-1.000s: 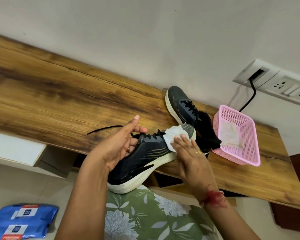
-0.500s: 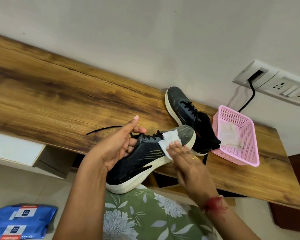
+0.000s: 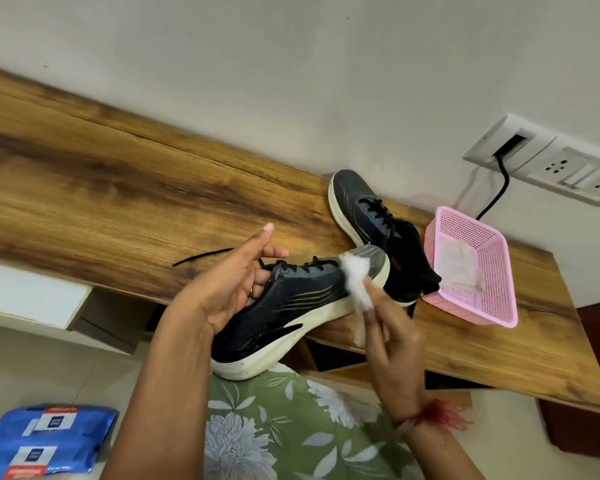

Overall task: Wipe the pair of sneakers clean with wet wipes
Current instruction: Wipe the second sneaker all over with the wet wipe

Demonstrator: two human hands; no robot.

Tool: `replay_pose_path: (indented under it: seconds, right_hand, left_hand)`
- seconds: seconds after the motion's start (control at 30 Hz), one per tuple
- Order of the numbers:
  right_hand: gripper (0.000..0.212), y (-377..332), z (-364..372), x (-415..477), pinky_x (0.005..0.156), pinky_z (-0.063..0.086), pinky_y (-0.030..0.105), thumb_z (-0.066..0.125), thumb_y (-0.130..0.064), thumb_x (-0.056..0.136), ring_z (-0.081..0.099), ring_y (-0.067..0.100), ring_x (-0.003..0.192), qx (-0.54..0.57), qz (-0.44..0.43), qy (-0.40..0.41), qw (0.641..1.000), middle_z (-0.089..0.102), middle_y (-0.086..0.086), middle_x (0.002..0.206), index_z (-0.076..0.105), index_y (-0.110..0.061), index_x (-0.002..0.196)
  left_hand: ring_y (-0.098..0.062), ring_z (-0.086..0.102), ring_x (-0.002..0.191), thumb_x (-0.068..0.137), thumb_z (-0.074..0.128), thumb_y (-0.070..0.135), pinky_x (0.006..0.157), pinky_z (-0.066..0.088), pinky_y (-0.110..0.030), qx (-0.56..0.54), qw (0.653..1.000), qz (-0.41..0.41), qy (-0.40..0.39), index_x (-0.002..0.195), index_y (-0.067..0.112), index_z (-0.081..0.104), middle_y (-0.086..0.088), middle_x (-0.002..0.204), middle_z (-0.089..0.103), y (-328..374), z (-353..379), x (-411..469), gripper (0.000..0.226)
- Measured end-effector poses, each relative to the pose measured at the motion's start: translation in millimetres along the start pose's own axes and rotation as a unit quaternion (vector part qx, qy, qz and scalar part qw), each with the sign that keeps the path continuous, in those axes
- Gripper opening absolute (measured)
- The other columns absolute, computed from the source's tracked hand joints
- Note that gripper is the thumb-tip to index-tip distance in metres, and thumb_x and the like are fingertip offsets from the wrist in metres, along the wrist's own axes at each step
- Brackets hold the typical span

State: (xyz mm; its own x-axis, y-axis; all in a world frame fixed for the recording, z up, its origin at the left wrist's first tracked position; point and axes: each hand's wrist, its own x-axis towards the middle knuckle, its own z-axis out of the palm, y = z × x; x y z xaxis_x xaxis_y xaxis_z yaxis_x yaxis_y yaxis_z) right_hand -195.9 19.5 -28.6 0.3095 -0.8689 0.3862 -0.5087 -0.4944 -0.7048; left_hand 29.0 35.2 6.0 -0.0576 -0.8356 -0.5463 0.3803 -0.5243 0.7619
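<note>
Head view, single frame.

A dark navy sneaker (image 3: 291, 306) with a white sole is held up in front of the wooden desk (image 3: 118, 188), just below frame centre. The toe is pointed to about 2 o'clock. The heel is at 7 o'clock, above a green floral garment (image 3: 291, 427).

The sneaker is grasped at its collar by the left hand (image 3: 232, 282). The lower fingers are curled into the opening, and a ring (image 3: 252, 291) is seen on one of them. The thumb is extended toward 12 o'clock. A loose black lace (image 3: 205, 256) is trailed from this hand toward 9 o'clock across the desk.

A white wet wipe (image 3: 357, 282) is pinched in the fingertips of the right hand (image 3: 392, 334), at 3 o'clock of the held sneaker. The upper part of the wipe is laid against the toe side of the upper, and the lower end hangs free. The wipe is blurred, so its folds cannot be told. A red thread (image 3: 437, 414) is tied at the right wrist.

The second sneaker (image 3: 371, 220) is set on the desk at 1 o'clock of the held one, toe toward 11 o'clock, near the wall. A pink mesh basket (image 3: 471, 311) is placed just beside its heel, at 3 o'clock, and a crumpled used wipe (image 3: 461, 268) lies in it.

A wall socket panel (image 3: 548, 164) is mounted at 2 o'clock of the frame, with a black cable (image 3: 499, 188) led down behind the basket. Two blue wipe packs (image 3: 45, 441) are seen at 7 o'clock, in the frame corner.
</note>
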Motion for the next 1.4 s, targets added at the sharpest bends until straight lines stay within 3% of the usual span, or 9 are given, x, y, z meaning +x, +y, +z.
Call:
replay_pose_path:
  seconds: [0.13, 0.27, 0.37, 0.57, 0.67, 0.83, 1.0, 1.23, 1.4]
  right_hand:
    - [0.042, -8, 26, 5, 0.096, 0.047, 0.046, 0.042, -0.027, 0.091, 0.052, 0.019, 0.119, 0.012, 0.081, 0.086, 0.993, 0.052, -0.005, 0.129, 0.048, -0.01, 0.13]
    - [0.042, -15, 63, -11, 0.115, 0.018, 0.027, 0.037, -0.018, 0.091, 0.028, 0.002, 0.135, -0.078, 0.032, 0.031, 0.996, 0.05, 0.003, 0.135, 0.057, -0.004, 0.125]
    - [0.042, -22, 69, -18, 0.11, 0.028, 0.031, 0.036, -0.016, 0.09, 0.028, -0.002, 0.132, -0.11, 0.037, 0.05, 0.992, 0.053, 0.005, 0.133, 0.059, -0.003, 0.123]
    - [0.044, -53, 83, -46, 0.107, 0.034, 0.03, 0.038, -0.011, 0.086, 0.041, 0.011, 0.131, -0.103, -0.004, -0.013, 0.995, 0.048, -0.003, 0.135, 0.055, -0.008, 0.127]
    - [0.044, -64, 85, -52, 0.106, 0.035, 0.025, 0.041, -0.01, 0.085, 0.043, 0.008, 0.129, -0.052, -0.02, -0.039, 0.998, 0.052, -0.005, 0.133, 0.056, -0.011, 0.126]
    - [0.031, -69, 41, -40, 0.064, 0.052, 0.025, 0.056, -0.052, 0.079, 0.063, 0.007, 0.077, 0.23, 0.219, 0.091, 0.944, 0.071, -0.008, 0.087, 0.07, -0.039, 0.104]
    - [0.031, -39, -4, -13, 0.053, 0.043, 0.027, 0.049, -0.05, 0.083, 0.05, 0.009, 0.061, 0.162, 0.198, 0.197, 0.946, 0.058, -0.006, 0.066, 0.067, -0.025, 0.081]
    - [0.042, -2, 22, -22, 0.091, 0.048, 0.052, 0.04, -0.031, 0.09, 0.057, 0.012, 0.11, 0.007, 0.133, 0.102, 0.986, 0.064, 0.0, 0.117, 0.063, -0.01, 0.119]
    - [0.04, -4, 34, -21, 0.085, 0.051, 0.039, 0.039, -0.03, 0.092, 0.061, 0.019, 0.1, 0.007, 0.146, 0.072, 0.987, 0.064, 0.0, 0.109, 0.062, -0.012, 0.118]
  left_hand:
    - [-0.019, 0.053, 0.067, 0.084, 0.046, 0.06, 0.064, 0.045, -0.03, -0.004, 1.0, -0.002, 0.029, 0.109, 0.021, 0.061, -0.015, 0.089, 0.064, -1, -4, 5, 0.049]
    - [-0.018, 0.056, 0.064, 0.092, 0.044, 0.056, 0.057, 0.047, -0.026, -0.01, 0.999, 0.002, 0.051, 0.104, 0.022, 0.063, -0.012, 0.083, 0.065, -3, -5, 8, 0.041]
    - [-0.011, 0.055, 0.052, 0.093, 0.043, 0.055, 0.049, 0.046, -0.02, -0.002, 0.998, 0.002, 0.063, 0.105, 0.021, 0.064, -0.005, 0.072, 0.064, -3, -2, 8, 0.041]
    - [-0.016, 0.062, 0.095, 0.088, 0.065, 0.029, 0.086, 0.048, -0.029, 0.086, 0.983, 0.062, 0.149, 0.098, 0.016, 0.064, -0.005, 0.103, 0.067, -8, 10, 20, 0.017]
    - [-0.021, 0.055, 0.105, 0.086, 0.067, 0.035, 0.095, 0.046, -0.039, 0.262, 0.94, 0.058, 0.209, 0.115, 0.018, 0.054, 0.002, 0.109, 0.055, -10, 16, 26, 0.036]
    - [-0.017, 0.048, 0.103, 0.084, 0.071, 0.026, 0.086, 0.042, -0.03, 0.33, 0.933, 0.04, 0.14, 0.129, 0.026, 0.045, -0.001, 0.114, 0.047, -4, 21, 17, 0.052]
    - [-0.019, 0.042, 0.123, 0.081, 0.074, 0.023, 0.094, 0.037, -0.029, 0.403, 0.915, -0.012, 0.03, 0.135, 0.031, 0.04, -0.004, 0.141, 0.042, 3, 12, 7, 0.065]
    - [-0.01, 0.052, 0.096, 0.082, 0.071, 0.037, 0.073, 0.041, -0.024, 0.278, 0.959, -0.006, 0.053, 0.121, 0.028, 0.052, 0.001, 0.11, 0.055, 1, 19, -7, 0.044]
    - [-0.029, 0.055, 0.115, 0.071, 0.061, 0.06, 0.098, 0.039, -0.035, 0.038, 0.994, -0.026, 0.097, 0.133, 0.02, 0.047, -0.008, 0.127, 0.057, -1, 25, -26, 0.075]
